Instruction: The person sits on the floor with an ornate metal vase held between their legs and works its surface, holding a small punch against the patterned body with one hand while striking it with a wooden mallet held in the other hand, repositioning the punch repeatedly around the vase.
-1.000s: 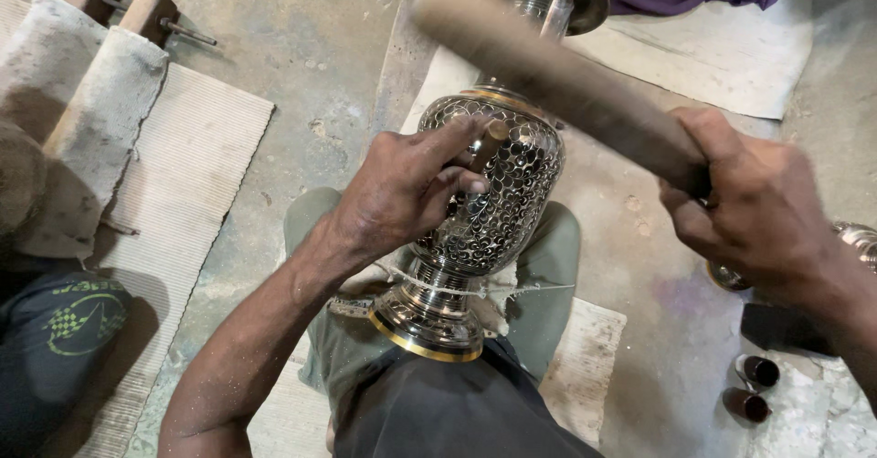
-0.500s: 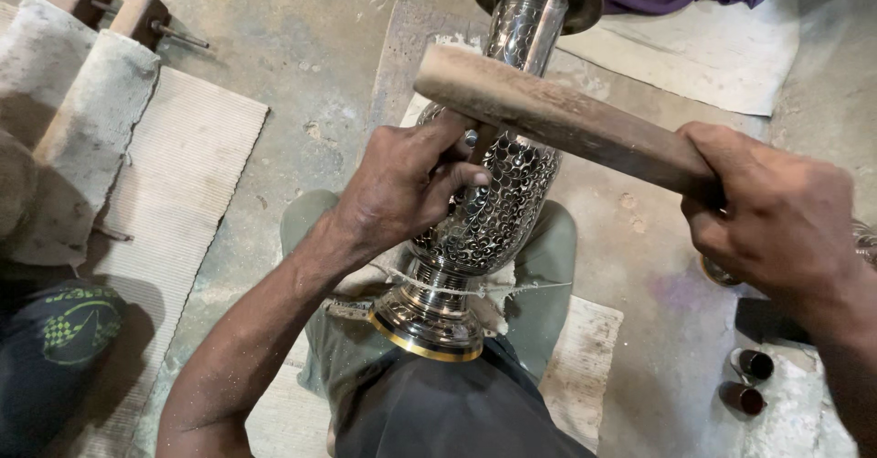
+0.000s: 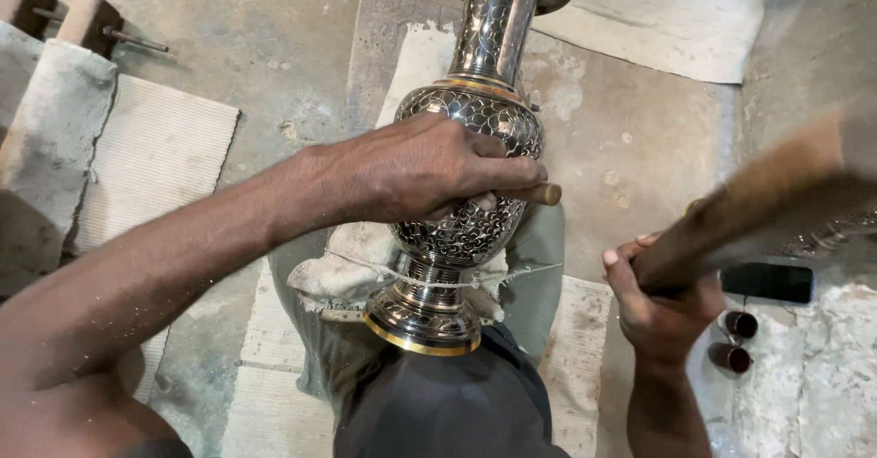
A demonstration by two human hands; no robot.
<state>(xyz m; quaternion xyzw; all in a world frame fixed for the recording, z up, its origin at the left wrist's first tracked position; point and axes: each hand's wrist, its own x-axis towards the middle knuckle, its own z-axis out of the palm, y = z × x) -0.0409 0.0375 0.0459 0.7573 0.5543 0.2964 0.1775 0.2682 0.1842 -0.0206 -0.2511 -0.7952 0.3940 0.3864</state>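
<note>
1. My left hand [image 3: 429,170] lies across the belly of the engraved metal vase [image 3: 466,175], fingers curled tight around a thin wooden-handled tool [image 3: 539,193] whose blunt end pokes out past my fingertips (its tip is hidden under my hand, so I cannot tell where it meets the metal).
2. The knuckles of that hand press against the vase's patterned surface; no gap shows between my fingers.
3. My right hand [image 3: 662,303] is clenched around the lower end of a wooden mallet [image 3: 758,207], thumb and fingers fully wrapped about it. The mallet slants up to the right and is blurred.
4. The vase lies tilted over my lap, its gold-rimmed foot [image 3: 422,316] toward my body on a frayed cloth [image 3: 352,271], its long neck [image 3: 491,29] pointing away toward the far edge of the floor mat [image 3: 411,65].
5. The mallet is well apart from the vase, out to the right of it.
6. On the concrete floor [image 3: 274,38] near my right hand lie a dark phone [image 3: 767,283] and two small brown cylinders [image 3: 735,339], just beside my wrist.
</note>
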